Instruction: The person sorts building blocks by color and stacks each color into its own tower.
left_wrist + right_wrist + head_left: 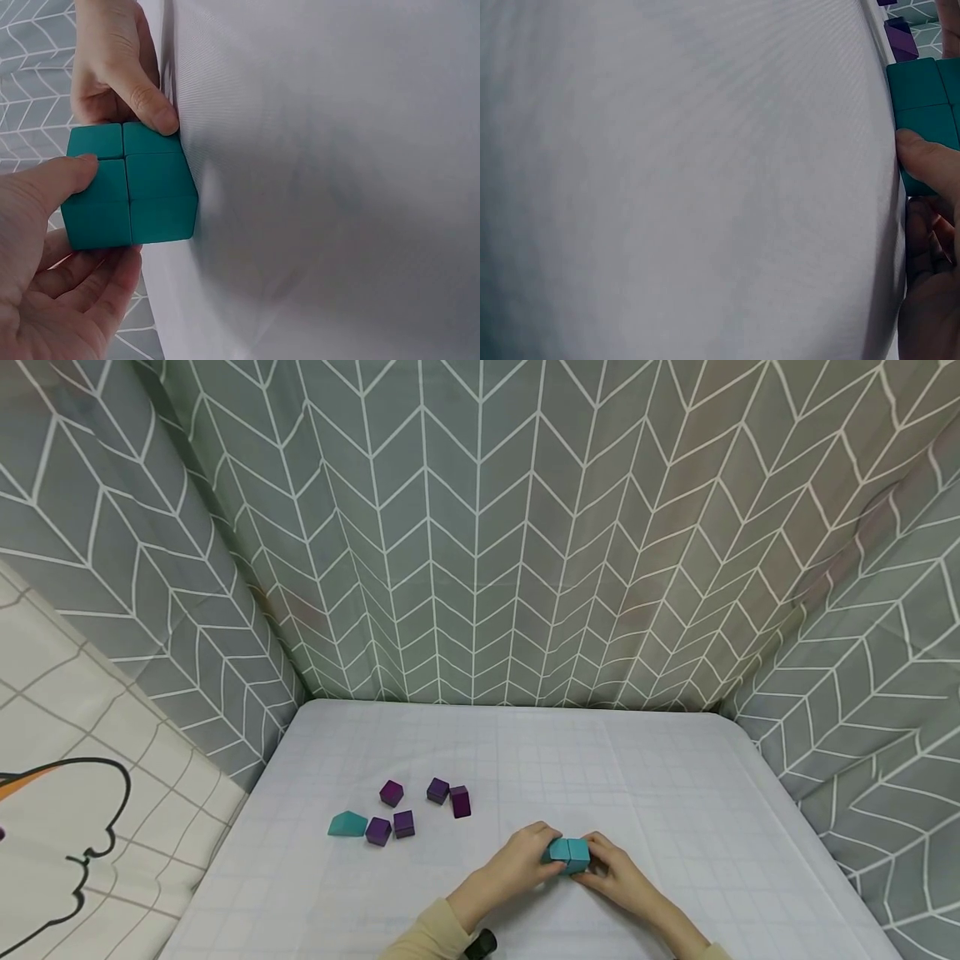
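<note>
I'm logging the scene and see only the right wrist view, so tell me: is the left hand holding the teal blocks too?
Observer: Yes, in the left wrist view the left hand grips the teal blocks with its thumb against one face.
Operator: Is any other teal piece on the table?
Observer: One, in the head view: a loose teal piece lies on the table, well to the left of the hands.
Operator: And how many purple blocks altogether?
Observer: The head view shows five purple blocks.

Booth: chevron curtains (pixel 480 527) behind table (pixel 637 768)
</note>
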The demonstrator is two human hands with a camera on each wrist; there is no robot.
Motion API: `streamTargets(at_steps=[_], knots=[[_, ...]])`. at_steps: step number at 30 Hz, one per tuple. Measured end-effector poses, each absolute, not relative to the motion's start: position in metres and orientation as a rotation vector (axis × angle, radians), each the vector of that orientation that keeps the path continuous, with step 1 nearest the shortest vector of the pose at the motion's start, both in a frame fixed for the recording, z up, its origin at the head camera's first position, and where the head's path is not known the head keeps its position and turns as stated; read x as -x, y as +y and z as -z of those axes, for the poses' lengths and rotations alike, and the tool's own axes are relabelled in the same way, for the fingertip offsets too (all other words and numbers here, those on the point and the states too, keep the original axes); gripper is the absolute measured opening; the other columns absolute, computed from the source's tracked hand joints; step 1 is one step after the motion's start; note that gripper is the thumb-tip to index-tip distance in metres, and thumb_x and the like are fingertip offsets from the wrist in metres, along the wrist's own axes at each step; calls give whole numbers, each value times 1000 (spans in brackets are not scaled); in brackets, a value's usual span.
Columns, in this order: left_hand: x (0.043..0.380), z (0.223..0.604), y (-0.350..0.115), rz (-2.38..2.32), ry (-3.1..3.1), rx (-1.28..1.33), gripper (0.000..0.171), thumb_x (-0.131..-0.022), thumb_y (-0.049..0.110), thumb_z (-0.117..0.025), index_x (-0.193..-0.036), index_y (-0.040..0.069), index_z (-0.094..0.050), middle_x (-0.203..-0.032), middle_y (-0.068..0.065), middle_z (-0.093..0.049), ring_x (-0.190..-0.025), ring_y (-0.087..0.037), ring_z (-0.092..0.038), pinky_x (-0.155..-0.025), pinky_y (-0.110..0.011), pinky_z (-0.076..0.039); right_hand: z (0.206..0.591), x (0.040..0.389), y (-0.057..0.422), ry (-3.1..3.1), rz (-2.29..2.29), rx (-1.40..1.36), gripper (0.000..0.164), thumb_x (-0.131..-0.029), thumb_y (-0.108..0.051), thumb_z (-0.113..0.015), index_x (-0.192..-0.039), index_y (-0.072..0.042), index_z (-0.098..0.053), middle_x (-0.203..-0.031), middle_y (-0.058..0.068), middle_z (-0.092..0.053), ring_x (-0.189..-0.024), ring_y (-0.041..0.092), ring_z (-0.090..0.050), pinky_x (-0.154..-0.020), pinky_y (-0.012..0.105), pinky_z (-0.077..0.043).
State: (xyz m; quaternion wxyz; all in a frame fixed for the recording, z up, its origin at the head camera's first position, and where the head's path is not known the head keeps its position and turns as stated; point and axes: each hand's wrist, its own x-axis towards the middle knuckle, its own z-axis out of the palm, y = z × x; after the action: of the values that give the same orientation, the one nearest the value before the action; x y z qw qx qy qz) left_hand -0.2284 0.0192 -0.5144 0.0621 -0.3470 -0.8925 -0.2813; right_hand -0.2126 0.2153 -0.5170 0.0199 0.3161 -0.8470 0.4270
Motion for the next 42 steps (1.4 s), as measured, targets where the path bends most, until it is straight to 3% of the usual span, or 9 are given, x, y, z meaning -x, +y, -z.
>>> streamTargets(at_steps=[8, 21, 32, 42], knots=[[234, 506, 18, 819, -2739, 1051, 41, -79, 31, -66, -108, 3, -58, -97, -2, -59, -85, -3, -54, -70, -10, -43, 517, 214, 216, -2623, -1320, -982, 31, -72, -2, -70, -101, -4, -59, -98, 1, -52, -78, 10, -50, -67, 27, -47], [238, 459, -2, 840, -2639, 1039, 54, -79, 44, -61, -117, 6, -53, -107, -1, -56, -94, -10, -55, -77, -17, -45, 516, 214, 215, -2615, -1305, -957, 30, -71, -2, -71, -98, -6, -60, -95, -3, -52, -74, 12, -49, -63, 27, -45], [238, 418, -74, 884, -2491, 788, 53, -75, 33, -70, -115, 2, -54, -110, -8, -57, -102, -17, -54, -83, -28, -46, 519, 213, 218, -2674, -1269, -925, 31, -71, -5, -71, -100, -5, -59, -98, -1, -52, -80, 7, -51, -71, 24, -47], [245, 441, -151, 862, -2465, 451, 54, -69, 25, -76, -111, -2, -57, -103, -12, -59, -95, -25, -57, -76, -37, -49, 550, 225, 228, -2705, -1255, -918, 31, -76, -24, -68, -103, -11, -59, -101, -6, -51, -83, 2, -50, -70, 21, -46]])
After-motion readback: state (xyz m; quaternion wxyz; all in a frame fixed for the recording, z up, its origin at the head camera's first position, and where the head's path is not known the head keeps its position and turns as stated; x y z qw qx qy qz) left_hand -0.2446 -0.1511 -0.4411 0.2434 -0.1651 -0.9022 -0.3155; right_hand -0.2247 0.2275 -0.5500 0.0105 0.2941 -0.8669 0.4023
